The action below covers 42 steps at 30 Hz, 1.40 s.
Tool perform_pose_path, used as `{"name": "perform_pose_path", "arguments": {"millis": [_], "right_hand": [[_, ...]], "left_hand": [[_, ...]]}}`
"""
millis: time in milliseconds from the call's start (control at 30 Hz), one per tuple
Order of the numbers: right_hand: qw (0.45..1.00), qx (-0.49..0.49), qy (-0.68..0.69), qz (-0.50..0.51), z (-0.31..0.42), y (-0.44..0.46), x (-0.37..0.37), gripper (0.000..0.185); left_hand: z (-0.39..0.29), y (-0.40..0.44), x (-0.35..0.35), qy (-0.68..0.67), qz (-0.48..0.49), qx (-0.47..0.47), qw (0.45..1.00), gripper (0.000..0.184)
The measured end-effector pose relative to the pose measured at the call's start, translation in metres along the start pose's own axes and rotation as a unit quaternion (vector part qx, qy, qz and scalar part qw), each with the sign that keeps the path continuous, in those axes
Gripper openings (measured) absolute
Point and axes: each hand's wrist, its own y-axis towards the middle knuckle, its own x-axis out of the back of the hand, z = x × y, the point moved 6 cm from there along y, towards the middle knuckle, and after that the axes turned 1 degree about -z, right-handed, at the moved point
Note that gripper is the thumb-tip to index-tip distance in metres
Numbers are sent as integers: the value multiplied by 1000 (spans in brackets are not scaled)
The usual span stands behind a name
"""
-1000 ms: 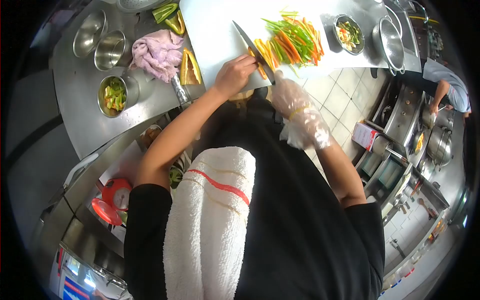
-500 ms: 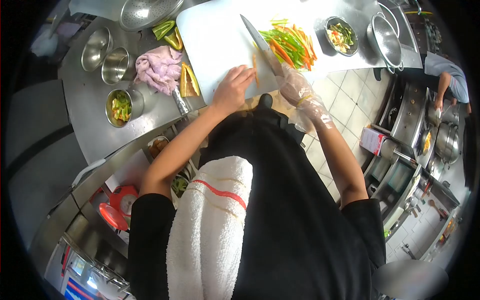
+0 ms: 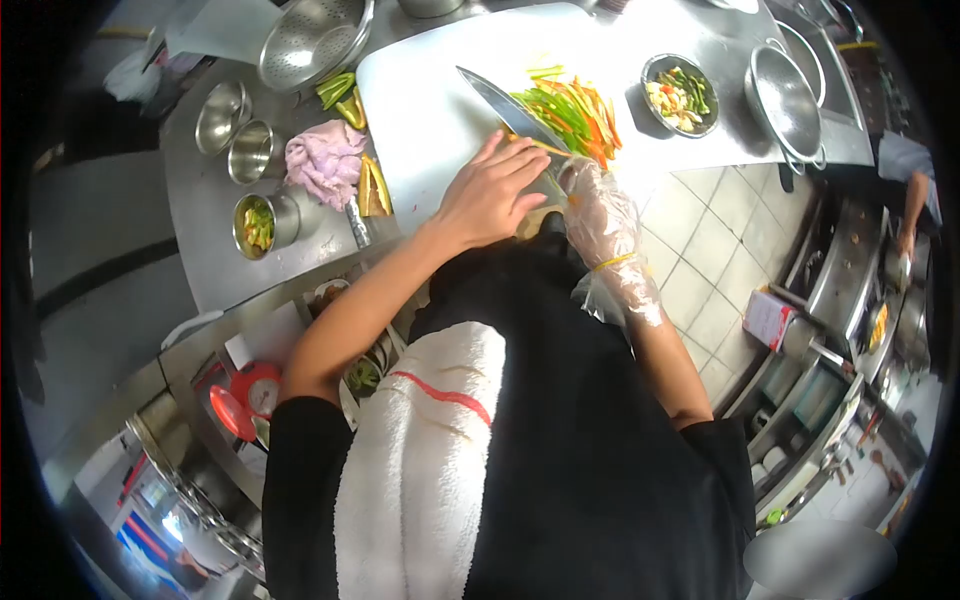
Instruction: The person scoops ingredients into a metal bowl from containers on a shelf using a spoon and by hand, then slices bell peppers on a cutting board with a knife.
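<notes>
In the head view, my right hand (image 3: pixel 603 215), in a clear plastic glove, is wrapped round the handle of a kitchen knife (image 3: pixel 492 97). The long blade points up and left across the white cutting board (image 3: pixel 415 90). My left hand (image 3: pixel 492 195) is open, fingers stretched and thumb apart, at the near side of the blade. An orange pepper strip (image 3: pixel 545 146) lies along the blade by its fingertips; whether the fingers touch the blade, I cannot tell. Beyond the blade is a pile of green and orange pepper strips (image 3: pixel 580 108).
Left of the board lie a pink cloth (image 3: pixel 325 165), pepper pieces (image 3: pixel 374 190) and metal containers, one holding cut vegetables (image 3: pixel 257 228). A bowl of chopped vegetables (image 3: pixel 680 95) and a colander (image 3: pixel 783 100) stand right. Another person's arm (image 3: pixel 912 215) shows at far right.
My left hand has moved right and opened out, up to the knife. The blade has tilted more to the left, and the orange strip is now against it. The whole view has shifted slightly.
</notes>
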Motion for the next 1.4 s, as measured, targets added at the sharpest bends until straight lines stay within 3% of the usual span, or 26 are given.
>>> {"name": "perform_pose_path", "arguments": {"millis": [133, 200, 233, 300, 333, 433, 467, 500, 567, 633, 700, 733, 833, 967, 1033, 1100, 1167, 1233, 1267, 1400], "right_hand": [[1000, 11, 4, 25, -13, -6, -12, 19], [998, 21, 28, 45, 0, -8, -5, 19], [997, 25, 37, 55, 7, -9, 2, 19], [995, 10, 37, 91, 8, -11, 1, 18], [992, -20, 32, 121, 4, -11, -2, 18], [987, 7, 57, 149, 4, -10, -5, 20], [957, -84, 142, 239, -1, -8, -18, 24], [957, -84, 140, 239, 1, -4, -17, 24], [876, -203, 291, 328, 0, -8, -28, 26], [885, -161, 300, 319, -8, 1, -43, 27], [832, -227, 256, 436, 3, -1, -43, 28], [839, -227, 269, 415, 4, -2, -45, 25], [839, -246, 288, 391, 6, -11, -45, 20], [875, -240, 208, 366, 10, -19, -43, 17], [879, -253, 198, 352, 10, -23, -42, 18], [873, -273, 224, 337, 4, -29, -44, 18], [864, -289, 251, 326, -7, -37, -52, 18], [901, -252, 200, 292, -19, -38, -59, 20], [881, -287, 232, 296, -19, -39, -61, 20], [895, -264, 230, 276, -8, -29, -60, 17]], "left_hand": [[25, 32, -16, 50, 5, 9, 999, 41], [36, 46, -24, 44, 112, 27, 992, 37], [42, 47, -18, 53, 107, 43, 992, 37], [47, 55, -1, 50, 40, 43, 997, 33], [58, 47, 9, 108, -56, -12, 993, 29], [121, 14, 68, 60, -229, 185, 954, 21], [148, -5, 86, 59, -294, 239, 924, 25], [171, -25, 103, 110, -320, 226, 913, 25], [225, -60, 110, 143, -245, 370, 884, 24], [251, -73, 106, 143, -190, 414, 879, 20], [264, -66, 93, 133, -131, 451, 873, 19], [271, -63, 85, 126, -76, 481, 864, 19], [284, -62, 89, 143, -45, 516, 843, 23], [273, -74, 97, 137, -68, 488, 859, 19], [221, -85, 113, 131, -274, 263, 916, 20], [177, -105, 99, 129, 6, 425, 896, 27], [167, -138, 72, 118, 82, 172, 975, 36], [149, -141, 78, 126, 86, 174, 973, 38], [144, -143, 81, 140, 87, 178, 970, 41], [170, -135, 71, 186, 93, 114, 971, 35]]}}
